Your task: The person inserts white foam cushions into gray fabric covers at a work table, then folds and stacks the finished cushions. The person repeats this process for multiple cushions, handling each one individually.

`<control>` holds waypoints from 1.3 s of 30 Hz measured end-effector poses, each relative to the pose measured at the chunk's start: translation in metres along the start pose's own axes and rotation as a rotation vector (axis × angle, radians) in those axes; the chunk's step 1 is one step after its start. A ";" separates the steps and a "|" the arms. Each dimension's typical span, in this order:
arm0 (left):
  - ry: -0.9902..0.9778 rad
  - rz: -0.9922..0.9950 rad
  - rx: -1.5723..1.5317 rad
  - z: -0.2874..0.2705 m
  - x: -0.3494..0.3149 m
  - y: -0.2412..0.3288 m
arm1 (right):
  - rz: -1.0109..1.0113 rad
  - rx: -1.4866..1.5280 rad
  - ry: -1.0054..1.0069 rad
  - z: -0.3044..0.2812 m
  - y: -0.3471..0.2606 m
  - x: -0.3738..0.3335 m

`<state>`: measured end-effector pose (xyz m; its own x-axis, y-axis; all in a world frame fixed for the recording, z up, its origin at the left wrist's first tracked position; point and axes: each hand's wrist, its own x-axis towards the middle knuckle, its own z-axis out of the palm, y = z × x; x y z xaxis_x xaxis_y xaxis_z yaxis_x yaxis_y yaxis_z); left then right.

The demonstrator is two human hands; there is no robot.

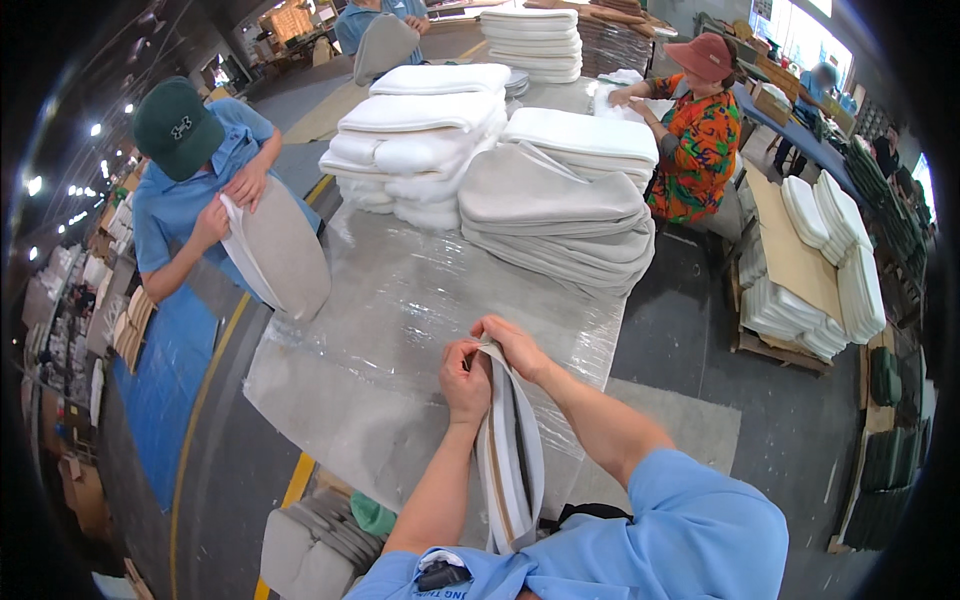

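Observation:
Both of my hands meet at the upper end of a light grey cushion cover point(535, 470), which hangs down toward my body with its long opening facing me. A brown strip and a dark strip run along the inside of that opening. My left hand point(465, 382) has its fingers closed on the cover's edge. Against the same end, my right hand point(508, 345) pinches the fabric from the other side. The fingertips partly hide the spot they grip. Beyond my hands, a stack of grey covers point(555, 225) lies on the plastic-wrapped table point(370, 390).
White foam pads point(425, 115) are piled at the table's far side. To the left, a person in a green cap point(180, 130) handles another grey cover point(285, 250). A person in a red cap point(700, 60) works at the far right. Folded grey covers point(305, 550) sit low at my left.

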<state>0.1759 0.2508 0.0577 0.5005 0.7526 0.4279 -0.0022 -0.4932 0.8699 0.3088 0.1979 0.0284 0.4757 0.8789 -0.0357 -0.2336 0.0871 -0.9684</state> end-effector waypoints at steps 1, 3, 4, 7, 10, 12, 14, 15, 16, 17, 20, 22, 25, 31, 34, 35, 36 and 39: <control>0.016 -0.028 0.006 -0.006 -0.002 -0.002 | -0.009 0.082 0.026 0.012 0.000 -0.003; 0.005 -0.059 -0.021 -0.003 -0.006 -0.001 | 0.042 -0.005 -0.001 0.009 -0.004 -0.006; -0.001 -0.071 -0.031 -0.001 -0.007 0.000 | 0.068 -0.047 -0.015 0.007 -0.006 -0.008; -0.027 -0.110 -0.085 0.006 -0.010 0.003 | 0.016 -0.152 0.012 -0.002 -0.011 -0.011; -0.004 -0.076 -0.008 -0.012 -0.010 -0.008 | 0.055 0.114 0.048 0.024 -0.014 -0.014; -0.026 -0.047 0.002 -0.005 -0.007 -0.004 | -0.014 0.183 0.063 0.009 -0.008 -0.013; -0.050 -0.064 0.004 0.000 -0.007 0.000 | 0.024 0.204 0.098 -0.007 0.001 -0.015; 0.031 -0.115 -0.125 -0.007 -0.012 -0.008 | 0.093 0.193 0.095 -0.003 -0.003 -0.011; 0.115 -0.159 -0.254 -0.016 -0.017 -0.014 | 0.159 0.181 0.088 0.001 -0.009 -0.008; 0.219 -0.209 -0.367 -0.035 -0.031 -0.025 | 0.176 0.189 0.101 0.010 -0.016 -0.006; 0.029 -0.689 -0.293 -0.070 -0.120 -0.030 | 0.230 0.063 0.249 -0.057 -0.020 -0.022; -0.241 -0.800 0.090 -0.123 -0.200 -0.025 | 0.367 0.119 0.245 -0.095 -0.026 -0.046; -0.024 -1.379 -0.441 -0.140 -0.260 0.009 | 0.638 0.095 0.234 -0.126 -0.023 -0.081; 0.314 -1.087 -0.833 -0.181 -0.259 0.026 | 0.583 -0.008 0.115 -0.122 -0.024 -0.116; 0.373 -0.750 -0.813 -0.202 -0.221 0.037 | 0.404 -0.078 0.137 -0.124 -0.018 -0.123; 0.366 -0.680 -0.734 -0.204 -0.214 0.039 | 0.337 -0.089 0.158 -0.125 -0.011 -0.127; 0.435 -0.697 -0.609 -0.207 -0.217 0.036 | 0.289 -0.125 0.195 -0.110 -0.003 -0.128; 0.671 -0.695 -0.383 -0.198 -0.233 0.013 | 0.165 -0.173 0.314 -0.069 0.011 -0.131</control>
<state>-0.1120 0.1557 0.0179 -0.0874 0.9639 -0.2517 -0.2311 0.2261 0.9463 0.3023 0.0519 0.0053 0.6861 0.6861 -0.2418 -0.1949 -0.1469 -0.9698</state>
